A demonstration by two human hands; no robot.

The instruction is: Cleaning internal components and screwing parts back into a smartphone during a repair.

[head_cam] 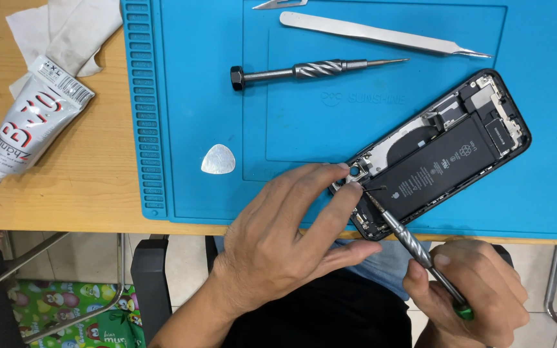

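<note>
Two hands work an opened phone (443, 154) on the blue mat (188, 103): left hand (278, 238) pins its near corner with fingertips, while right hand (478, 290), just behind, pinches a screwdriver (401, 225), tip in the chassis. Light, rigid, but its exposed parts look fragile; best held by the frame edges.

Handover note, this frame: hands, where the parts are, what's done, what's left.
Left hand: fingertips pressing on the lower corner of the opened phone, steadying it on the blue mat.
Right hand: gripping a green-capped screwdriver, tip set into the phone's lower end beside the left fingertips.
Done: the phone lies open, no screen on it, battery and boards exposed.
Left: the tip is on a fastener or part too small to identify; its state cannot be told.
Spare tools on mat: second screwdriver, tweezers, metal pick. Glue tube on the table.
</note>
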